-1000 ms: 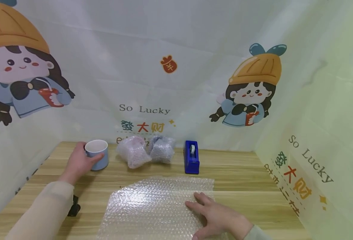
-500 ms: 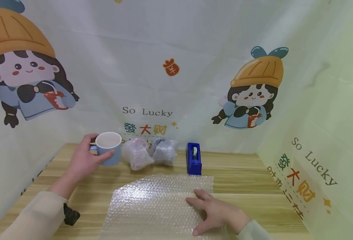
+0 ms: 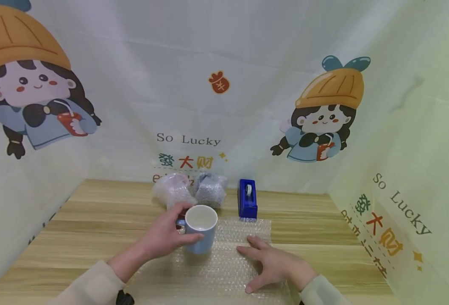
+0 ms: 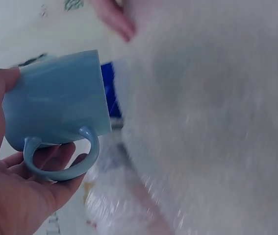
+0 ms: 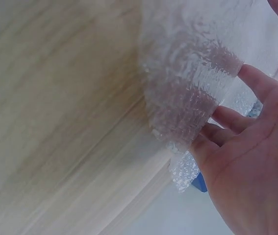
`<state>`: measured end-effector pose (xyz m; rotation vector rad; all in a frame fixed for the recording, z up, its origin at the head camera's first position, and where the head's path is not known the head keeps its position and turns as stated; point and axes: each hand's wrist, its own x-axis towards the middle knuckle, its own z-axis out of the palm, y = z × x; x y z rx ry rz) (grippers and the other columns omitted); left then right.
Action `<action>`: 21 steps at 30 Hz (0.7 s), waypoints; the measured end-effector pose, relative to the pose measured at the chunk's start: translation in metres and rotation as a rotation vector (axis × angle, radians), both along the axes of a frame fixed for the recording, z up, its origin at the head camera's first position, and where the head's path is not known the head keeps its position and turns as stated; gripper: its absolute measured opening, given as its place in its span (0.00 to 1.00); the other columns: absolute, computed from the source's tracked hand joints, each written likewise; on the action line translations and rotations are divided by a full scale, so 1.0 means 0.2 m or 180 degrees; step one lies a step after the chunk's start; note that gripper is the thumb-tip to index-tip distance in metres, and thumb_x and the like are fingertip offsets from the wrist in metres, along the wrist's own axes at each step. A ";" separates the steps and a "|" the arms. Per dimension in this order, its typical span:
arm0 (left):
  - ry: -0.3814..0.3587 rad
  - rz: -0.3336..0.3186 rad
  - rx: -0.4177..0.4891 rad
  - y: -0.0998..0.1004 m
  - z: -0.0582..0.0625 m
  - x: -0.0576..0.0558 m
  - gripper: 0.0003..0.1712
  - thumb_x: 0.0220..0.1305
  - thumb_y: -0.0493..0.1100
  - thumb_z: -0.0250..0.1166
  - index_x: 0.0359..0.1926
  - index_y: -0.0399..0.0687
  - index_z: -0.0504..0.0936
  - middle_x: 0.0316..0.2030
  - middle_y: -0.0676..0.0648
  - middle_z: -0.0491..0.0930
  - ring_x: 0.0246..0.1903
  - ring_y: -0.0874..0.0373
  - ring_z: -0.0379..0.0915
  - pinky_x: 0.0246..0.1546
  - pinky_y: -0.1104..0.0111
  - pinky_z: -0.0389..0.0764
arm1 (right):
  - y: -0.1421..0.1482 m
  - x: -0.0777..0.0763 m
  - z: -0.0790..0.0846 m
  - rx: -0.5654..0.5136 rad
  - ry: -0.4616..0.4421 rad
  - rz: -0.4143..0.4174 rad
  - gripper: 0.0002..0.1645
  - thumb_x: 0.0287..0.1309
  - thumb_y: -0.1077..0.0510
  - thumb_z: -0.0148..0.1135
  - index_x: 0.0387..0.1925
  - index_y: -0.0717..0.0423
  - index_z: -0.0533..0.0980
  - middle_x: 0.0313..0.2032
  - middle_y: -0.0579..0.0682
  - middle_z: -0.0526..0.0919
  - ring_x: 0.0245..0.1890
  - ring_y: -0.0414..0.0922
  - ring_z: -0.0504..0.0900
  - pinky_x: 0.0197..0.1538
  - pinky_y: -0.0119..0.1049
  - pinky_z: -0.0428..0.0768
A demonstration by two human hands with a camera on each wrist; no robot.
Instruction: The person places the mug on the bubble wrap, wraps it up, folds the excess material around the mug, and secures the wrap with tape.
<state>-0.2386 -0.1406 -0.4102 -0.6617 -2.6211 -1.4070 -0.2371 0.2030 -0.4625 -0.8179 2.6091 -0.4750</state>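
Note:
My left hand (image 3: pixel 162 235) grips a light blue mug (image 3: pixel 210 232) with a pale inside, held upright over the sheet of bubble wrap (image 3: pixel 213 275). In the left wrist view the mug (image 4: pixel 60 100) lies between thumb and fingers, its handle above the fingers. On the right part of the sheet, my right hand (image 3: pixel 275 263) rests with its fingers spread. The right wrist view shows these fingers (image 5: pixel 232 120) at the edge of the bubble wrap (image 5: pixel 183 83).
Two bubble-wrapped bundles, one pinkish (image 3: pixel 174 190) and one greyish (image 3: pixel 210 190), stand at the back of the wooden table (image 3: pixel 323 228). Right of them is a blue tape dispenser (image 3: pixel 248 207). A printed cloth (image 3: pixel 247 118) hangs behind and at the sides.
My left hand has carried the mug from the back left of the table, to the right and nearer, over the bubble wrap. My right hand has stayed on the sheet.

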 end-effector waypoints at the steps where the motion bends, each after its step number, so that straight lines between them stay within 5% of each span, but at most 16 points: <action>1: 0.0015 -0.0034 -0.0025 0.03 -0.02 0.01 0.42 0.50 0.54 0.81 0.61 0.47 0.72 0.51 0.48 0.82 0.50 0.53 0.81 0.52 0.57 0.83 | 0.00 0.00 0.00 0.0002 -0.0002 -0.0006 0.62 0.42 0.25 0.74 0.77 0.32 0.59 0.81 0.55 0.49 0.80 0.60 0.48 0.70 0.66 0.65; 7: 0.0052 -0.0236 -0.0107 0.17 -0.13 0.01 0.43 0.49 0.54 0.82 0.62 0.45 0.73 0.52 0.48 0.83 0.52 0.52 0.80 0.55 0.59 0.80 | 0.00 -0.01 0.00 0.0031 0.0008 -0.0015 0.61 0.43 0.24 0.73 0.77 0.30 0.59 0.81 0.54 0.49 0.80 0.60 0.47 0.70 0.66 0.65; 13: -0.0054 -0.0307 -0.0071 0.20 -0.23 0.01 0.41 0.51 0.54 0.81 0.60 0.45 0.71 0.51 0.49 0.81 0.52 0.53 0.80 0.54 0.59 0.80 | 0.00 -0.01 -0.01 0.0025 0.0049 -0.0005 0.61 0.42 0.24 0.73 0.77 0.31 0.60 0.81 0.55 0.49 0.80 0.59 0.47 0.70 0.65 0.66; 21: -0.0193 -0.0242 -0.0009 0.20 -0.25 0.02 0.45 0.49 0.58 0.81 0.63 0.47 0.70 0.52 0.51 0.80 0.54 0.52 0.79 0.55 0.55 0.79 | 0.00 -0.01 -0.01 0.0018 0.0034 -0.0014 0.62 0.42 0.24 0.74 0.77 0.33 0.60 0.81 0.55 0.49 0.80 0.60 0.46 0.70 0.65 0.66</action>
